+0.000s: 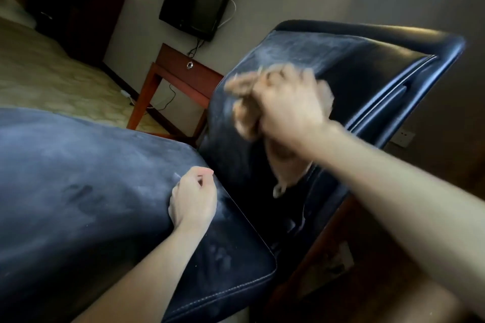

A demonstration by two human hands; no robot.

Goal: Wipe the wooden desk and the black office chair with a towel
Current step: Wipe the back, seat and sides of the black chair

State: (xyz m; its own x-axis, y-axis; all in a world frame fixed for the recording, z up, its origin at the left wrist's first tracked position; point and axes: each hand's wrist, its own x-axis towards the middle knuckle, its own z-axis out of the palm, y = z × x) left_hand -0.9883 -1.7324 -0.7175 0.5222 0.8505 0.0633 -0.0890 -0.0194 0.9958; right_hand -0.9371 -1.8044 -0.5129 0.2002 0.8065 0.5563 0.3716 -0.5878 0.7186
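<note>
Blurred right hand (286, 110) clenches towel (283, 162) against chair (367, 65) backrest to scrub; left hand (193, 196), fisted and empty, braces seat (78, 165) rear edge.

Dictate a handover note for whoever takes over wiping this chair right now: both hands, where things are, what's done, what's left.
Right hand grips the towel against the chair backrest, blurred mid-swipe.
Left hand rests on the seat cushion, fingers curled, holding nothing.
Wooden desk stands apart, beyond the chair.
Done: backrest wiping is under way; a pale haze shows on its upper part.
Left: the rest of the backrest and the seat cushion, which shows pale haze and finger marks. Whether the desk has been wiped cannot be told from here.
</note>
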